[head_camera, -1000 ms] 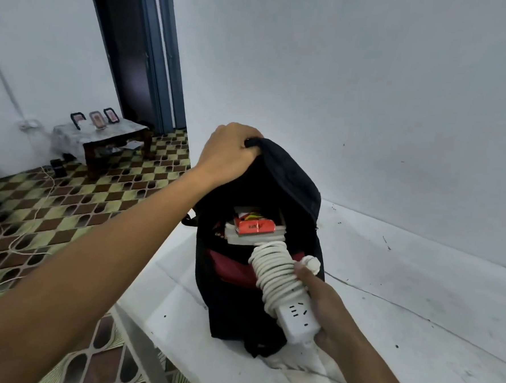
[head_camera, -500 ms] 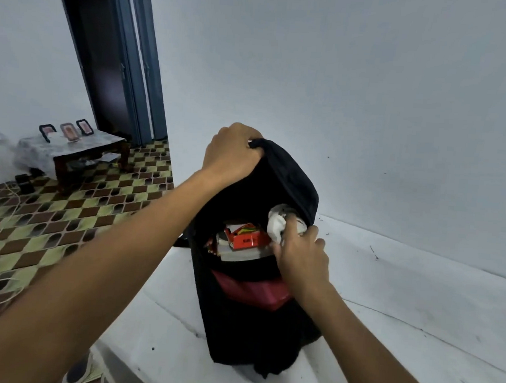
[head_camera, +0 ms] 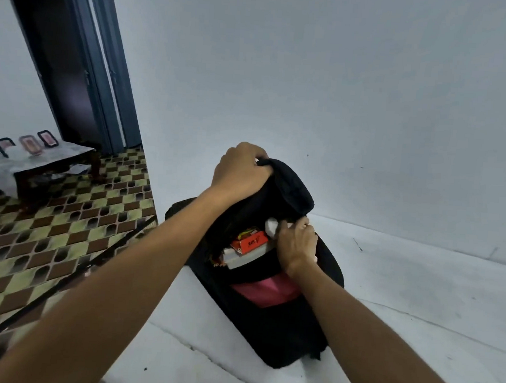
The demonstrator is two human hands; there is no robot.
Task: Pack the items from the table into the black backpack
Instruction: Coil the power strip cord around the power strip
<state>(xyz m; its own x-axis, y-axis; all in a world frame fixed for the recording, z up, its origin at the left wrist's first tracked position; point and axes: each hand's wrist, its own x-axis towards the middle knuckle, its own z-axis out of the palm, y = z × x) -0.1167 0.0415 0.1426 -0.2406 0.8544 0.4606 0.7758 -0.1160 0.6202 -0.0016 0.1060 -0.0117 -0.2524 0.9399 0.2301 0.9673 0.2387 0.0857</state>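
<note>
Head view, as I read it: worktop (head_camera: 416,305), white; black backpack (head_camera: 267,325) standing on it at 6 o'clock of centre. Left hand (head_camera: 241,173) clenches the bag's top flap. Right hand (head_camera: 296,244) curls over a white item (head_camera: 272,225) at the mouth, beside an orange box (head_camera: 250,243). Risk, I judge: a crowded opening may jam the item, or the flap may slip and the bag topple.

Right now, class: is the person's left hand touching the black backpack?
Touching. The head view shows the left hand with fingers curled over the top edge of the black backpack, gripping it with no gap.
</note>
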